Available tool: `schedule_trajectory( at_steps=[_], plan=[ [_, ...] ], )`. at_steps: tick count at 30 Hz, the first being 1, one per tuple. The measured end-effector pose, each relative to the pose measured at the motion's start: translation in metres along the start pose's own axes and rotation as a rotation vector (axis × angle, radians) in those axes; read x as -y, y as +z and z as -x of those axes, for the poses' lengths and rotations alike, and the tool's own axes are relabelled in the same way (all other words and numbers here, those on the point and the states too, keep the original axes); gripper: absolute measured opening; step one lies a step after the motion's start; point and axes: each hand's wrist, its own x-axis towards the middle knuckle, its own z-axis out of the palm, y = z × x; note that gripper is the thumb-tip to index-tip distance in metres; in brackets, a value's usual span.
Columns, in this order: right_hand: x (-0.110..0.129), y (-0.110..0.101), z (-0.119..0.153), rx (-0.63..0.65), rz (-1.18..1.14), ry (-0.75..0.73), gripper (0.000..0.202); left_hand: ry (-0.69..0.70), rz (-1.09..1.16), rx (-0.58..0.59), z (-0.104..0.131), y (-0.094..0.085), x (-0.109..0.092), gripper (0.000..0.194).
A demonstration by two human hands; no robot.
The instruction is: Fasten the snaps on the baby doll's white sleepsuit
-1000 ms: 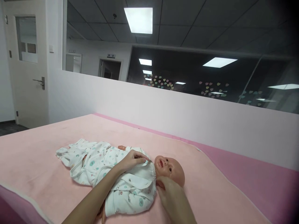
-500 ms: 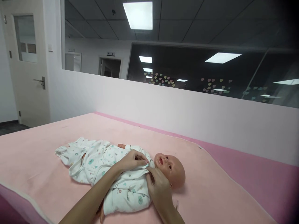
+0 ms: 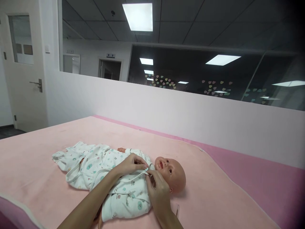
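Doll (image 3: 176,175) is being supported face up by the pink sheet (image 3: 214,194), w/ its head being aimed to the R side of the view & its legs to the L side. Its body is being covered by a white printed top (image 3: 128,203) & matching bottoms (image 3: 78,165), w/ teal & brown motifs being scattered over both. Nr the neckline, the top's edge is being pinched by both hands. By the L hand (image 3: 130,163), cloth is being gripped btwn thumb & index tip, almost no gap being left, nr a small bluish fastener (image 3: 146,169). By the R hand (image 3: 159,189), the same edge is being nipped just beside it, thumb & index being closed on the fabric, w/ other fingers being curled. Part of the top is being crossed by the L forearm; one doll hand (image 3: 121,149) is being exposed past its cuff on the far side. Nr the R wrist, a small clear item (image 3: 177,210) is being partly hidden, its type not being shown clearly. Behind, the sheet is being bordered by a white wall (image 3: 178,114), glass w/ heart stickers (image 3: 164,81) is being set above it, & the bg is being lit by ceiling panels (image 3: 139,17)
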Motion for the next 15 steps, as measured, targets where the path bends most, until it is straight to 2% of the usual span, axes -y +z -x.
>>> schedule_trajectory(
  at_steps=[5, 9, 15],
  plan=[
    [-0.001, 0.0007, 0.0004, 0.0, -0.056, 0.132, 0.014, 0.027, -0.108, 0.096, 0.0041, -0.0041, -0.0039, 0.03],
    [0.0008, 0.0008, -0.0015, 0.0, -0.103, 0.118, 0.015, 0.037, -0.263, 0.118, 0.0057, -0.0075, -0.0037, 0.035],
    [0.0042, 0.0002, -0.0039, -0.016, -0.152, 0.097, 0.016, -0.003, -0.237, 0.105, 0.0032, -0.0086, 0.0032, 0.035]
  ],
)
